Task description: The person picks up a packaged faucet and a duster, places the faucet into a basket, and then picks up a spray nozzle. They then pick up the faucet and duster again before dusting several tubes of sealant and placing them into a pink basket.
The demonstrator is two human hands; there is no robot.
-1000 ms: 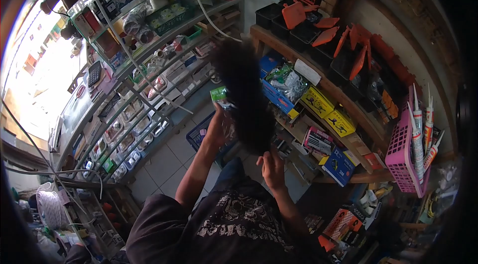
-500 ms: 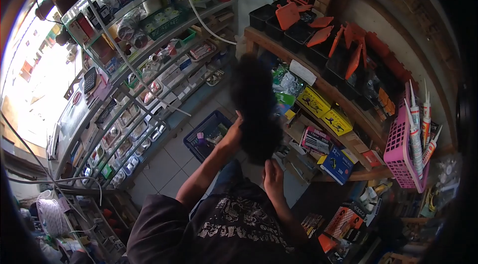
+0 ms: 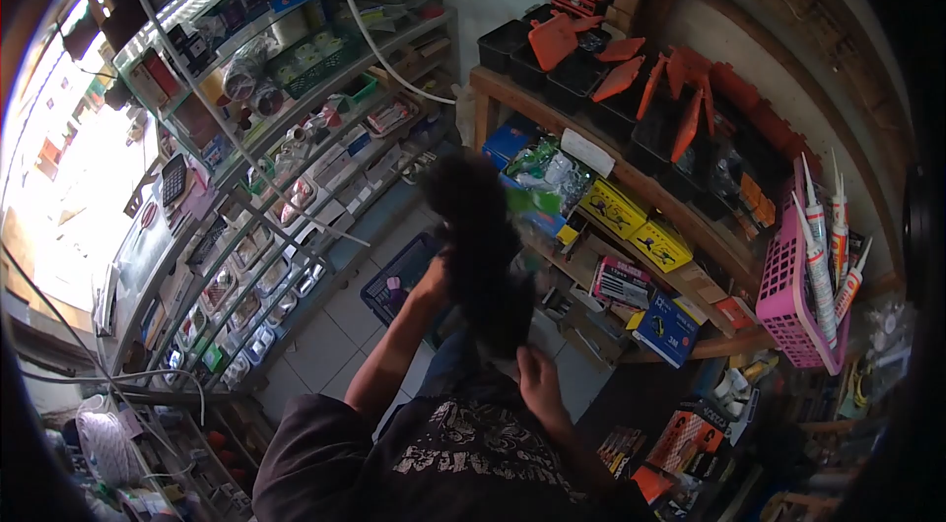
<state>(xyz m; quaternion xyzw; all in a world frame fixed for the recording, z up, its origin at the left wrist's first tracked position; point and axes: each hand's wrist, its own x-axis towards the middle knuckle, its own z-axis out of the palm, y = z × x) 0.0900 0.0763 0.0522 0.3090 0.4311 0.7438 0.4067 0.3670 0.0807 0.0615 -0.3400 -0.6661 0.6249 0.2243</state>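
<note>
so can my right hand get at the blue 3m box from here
Probably yes: the blue 3M box sits at the front of the shelving, and nothing seems to stand between it and your right hand. The dark fluffy shape is off to the other side.

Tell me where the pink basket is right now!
In the head view, the pink basket is over on the right side, just right of the blue box, with long-nosed tubes sticking up out of it.
</note>
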